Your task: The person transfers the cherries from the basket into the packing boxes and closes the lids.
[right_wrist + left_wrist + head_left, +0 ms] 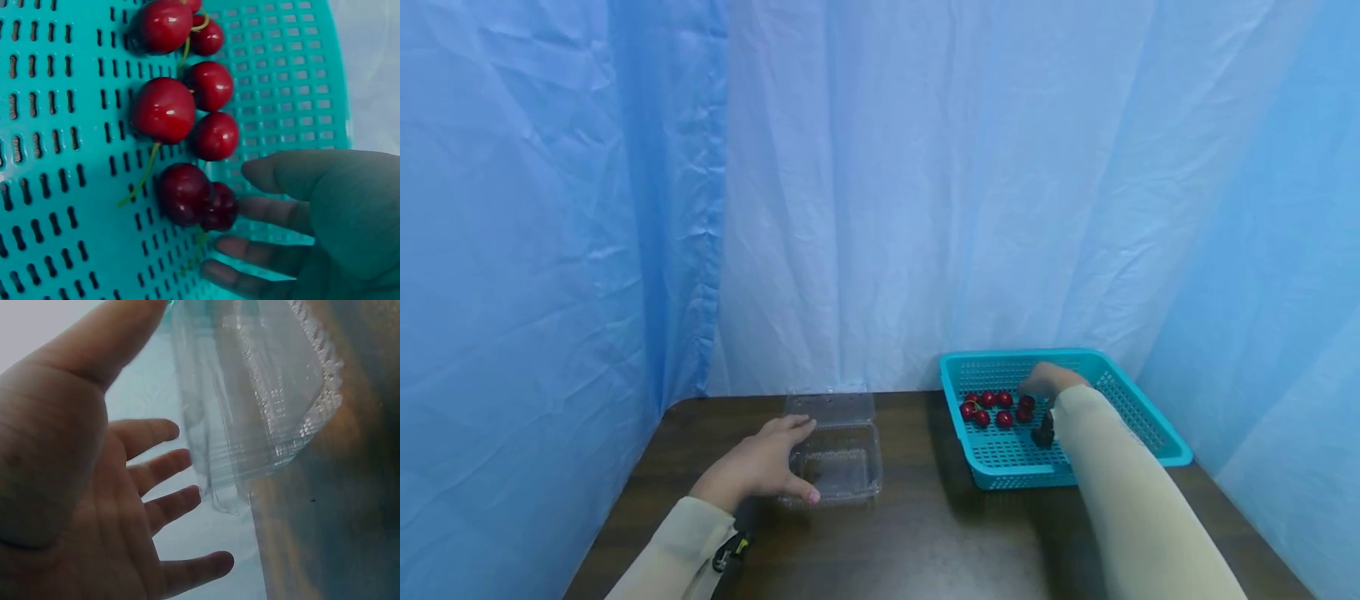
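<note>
Cool, bluish, diffuse light fills the head view, where the curtain (887, 208) glows pale toward twelve o'clock and the dark table (917, 546) carries a soft sheen at six. Soft shadows lie on the wood at the seven o'clock side of the basket (988, 479) and under the right sleeve (1138, 508). In the left wrist view, the ten o'clock corner washes out to near white, the left hand (94, 481) sits in shade, and glints streak the clear container (284, 369). The right wrist view has a teal cast; small highlights dot the cherries (164, 111), while the right hand (325, 219) looks dim at four o'clock.
</note>
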Tool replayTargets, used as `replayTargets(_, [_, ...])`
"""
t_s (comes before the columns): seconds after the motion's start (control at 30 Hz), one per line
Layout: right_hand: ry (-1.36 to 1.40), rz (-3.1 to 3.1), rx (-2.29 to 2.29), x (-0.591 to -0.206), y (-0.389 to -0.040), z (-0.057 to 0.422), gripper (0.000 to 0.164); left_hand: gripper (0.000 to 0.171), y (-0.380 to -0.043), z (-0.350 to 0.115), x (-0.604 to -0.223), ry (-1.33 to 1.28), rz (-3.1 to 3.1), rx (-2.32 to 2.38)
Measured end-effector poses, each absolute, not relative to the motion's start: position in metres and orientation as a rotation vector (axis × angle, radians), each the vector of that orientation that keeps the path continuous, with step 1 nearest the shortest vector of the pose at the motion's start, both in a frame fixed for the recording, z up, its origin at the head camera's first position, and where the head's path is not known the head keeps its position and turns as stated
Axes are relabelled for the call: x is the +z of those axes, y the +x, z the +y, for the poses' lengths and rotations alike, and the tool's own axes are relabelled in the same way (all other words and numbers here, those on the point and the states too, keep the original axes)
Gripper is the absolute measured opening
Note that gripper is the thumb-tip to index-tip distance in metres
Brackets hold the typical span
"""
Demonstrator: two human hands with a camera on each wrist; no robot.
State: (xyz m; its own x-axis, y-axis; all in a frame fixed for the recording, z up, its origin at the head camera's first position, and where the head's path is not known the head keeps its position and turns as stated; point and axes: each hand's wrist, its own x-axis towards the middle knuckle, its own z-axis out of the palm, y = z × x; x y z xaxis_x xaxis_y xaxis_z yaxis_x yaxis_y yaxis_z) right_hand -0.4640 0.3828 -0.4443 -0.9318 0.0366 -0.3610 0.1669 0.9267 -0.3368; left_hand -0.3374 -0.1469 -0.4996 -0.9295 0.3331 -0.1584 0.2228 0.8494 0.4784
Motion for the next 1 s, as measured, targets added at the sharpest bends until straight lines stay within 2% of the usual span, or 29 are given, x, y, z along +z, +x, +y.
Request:
replayTargets(0.27, [0.215,2.758,-0.582,-0.450,-0.459,0.377,0.036,0.126,-0.336,-0.157,-0.493,0.525,2.756,0.740])
replayTargets(0.53, [0.248,2.762,-0.579,-0.457,-0.461,0.371,0.016,0.123,-0.339,-0.154,-0.493,0.512,2.762,0.717])
replayTargets(1.0, [0.249,2.773,-0.601,-0.460,-0.457,0.373,0.014,0.122,-0.338,-0.146,-0.487,0.442,2.769,0.676])
